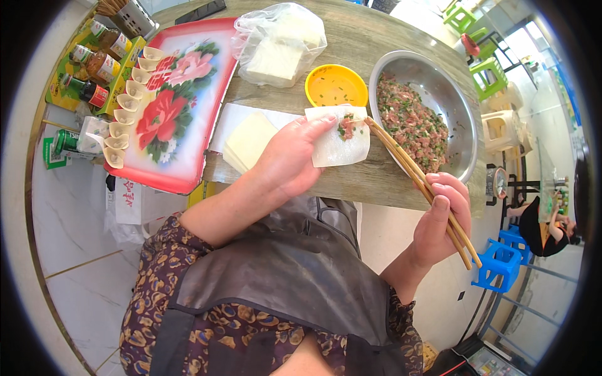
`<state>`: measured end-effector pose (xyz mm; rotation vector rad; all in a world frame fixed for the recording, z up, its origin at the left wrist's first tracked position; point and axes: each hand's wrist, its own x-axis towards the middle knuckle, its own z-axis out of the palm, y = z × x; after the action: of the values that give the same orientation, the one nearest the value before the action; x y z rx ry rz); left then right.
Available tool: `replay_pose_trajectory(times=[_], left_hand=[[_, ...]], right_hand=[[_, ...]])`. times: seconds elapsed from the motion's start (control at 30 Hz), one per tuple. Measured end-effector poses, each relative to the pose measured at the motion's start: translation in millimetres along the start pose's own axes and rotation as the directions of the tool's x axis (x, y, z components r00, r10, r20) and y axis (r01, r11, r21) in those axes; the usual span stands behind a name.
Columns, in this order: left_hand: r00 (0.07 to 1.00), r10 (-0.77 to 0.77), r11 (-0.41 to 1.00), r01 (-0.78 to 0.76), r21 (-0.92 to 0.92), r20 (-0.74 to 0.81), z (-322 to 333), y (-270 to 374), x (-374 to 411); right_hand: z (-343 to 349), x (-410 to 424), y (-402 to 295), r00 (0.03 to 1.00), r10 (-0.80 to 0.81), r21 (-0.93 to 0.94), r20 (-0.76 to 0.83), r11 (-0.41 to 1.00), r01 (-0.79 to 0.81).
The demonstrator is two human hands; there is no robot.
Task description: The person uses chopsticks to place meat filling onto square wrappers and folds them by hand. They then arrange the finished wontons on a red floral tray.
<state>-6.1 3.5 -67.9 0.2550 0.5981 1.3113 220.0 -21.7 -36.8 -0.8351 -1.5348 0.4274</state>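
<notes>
My left hand (294, 157) holds a square dough wrapper (341, 152) flat, with a small dab of meat filling (347, 128) on it. In my right hand (444, 221) is a pair of wooden chopsticks (414, 171), their tips at the wrapper's right edge by the filling. A steel bowl (454, 101) of minced meat with chopped greens (409, 122) stands to the right. Behind the wrapper is a yellow bowl (336, 89) of liquid with green bits. A stack of wrappers (249, 141) lies left of my left hand. Folded wontons (124, 117) line the left edge of a floral enamel tray (218, 84).
A plastic bag of white wrapper blocks (277, 54) stands at the back. Beyond the tray are sauce bottles (101, 66), a chopstick holder (134, 19) and a phone (201, 11). Blue stools (501, 265) and a seated person (543, 228) are off to the right.
</notes>
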Motion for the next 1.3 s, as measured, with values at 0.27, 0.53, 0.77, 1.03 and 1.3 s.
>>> replay_pose_trajectory(times=[0.27,0.53,0.77,1.03,1.3], left_hand=[[0.999,-0.037,0.999,0.037,-0.037,0.005,-2,-1,1],[0.996,-0.084,0.994,0.086,-0.07,0.026,-1,-1,3],[0.993,-0.11,0.991,0.113,-0.068,0.043,2,-1,0],[0.995,-0.091,0.994,0.094,-0.062,0.043,6,5,-3],[0.993,-0.114,0.986,0.112,-0.122,-0.014,11,1,-4]], right_hand=[[-5,-3,3,0.999,0.031,0.092,-0.038,0.995,-0.027],[-17,5,6,0.986,0.099,0.234,-0.134,0.97,-0.066],[-12,7,34,0.925,0.358,0.246,-0.127,0.915,-0.32],[-43,16,44,0.894,0.395,0.171,-0.213,0.916,-0.364],[-31,12,17,0.96,0.268,0.366,-0.077,0.904,-0.223]])
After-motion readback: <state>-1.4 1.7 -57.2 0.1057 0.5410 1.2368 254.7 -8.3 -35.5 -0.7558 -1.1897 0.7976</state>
